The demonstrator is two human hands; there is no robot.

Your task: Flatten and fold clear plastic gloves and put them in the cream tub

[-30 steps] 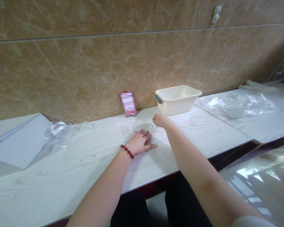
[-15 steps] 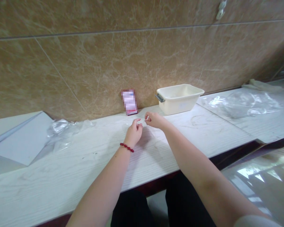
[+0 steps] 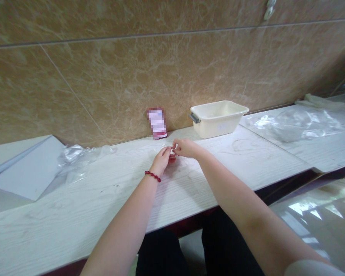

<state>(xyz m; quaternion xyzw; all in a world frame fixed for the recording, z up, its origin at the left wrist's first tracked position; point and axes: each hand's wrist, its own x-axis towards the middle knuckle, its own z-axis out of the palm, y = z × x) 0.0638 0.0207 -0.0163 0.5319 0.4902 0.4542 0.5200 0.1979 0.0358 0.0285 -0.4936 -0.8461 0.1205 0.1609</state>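
Note:
My left hand (image 3: 161, 159), with a red bead bracelet (image 3: 153, 176) at the wrist, is just above the white wood-grain table (image 3: 109, 207). Its fingers are bent and pressed together. My right hand (image 3: 184, 148) meets it from the right, thumb and forefinger pinched at the left fingertips. Whatever lies between the fingers is too small and pale to make out. Behind the hands a phone (image 3: 157, 123), its screen blurred, leans upright against the wall. A cream plastic tub (image 3: 215, 128) with a grey handle stands to the right of the phone.
Crumpled clear plastic (image 3: 80, 157) lies at the left beside a folded white board or box (image 3: 25, 172). More clear plastic (image 3: 301, 124) spreads over the table's right part, with a pale cloth-like piece (image 3: 316, 101) behind. A brown marbled wall (image 3: 109, 84) borders the back.
The hands have come together: the left fingers have closed and their tips now meet the right hand, which has shifted slightly left. The phone and tub stay in place.

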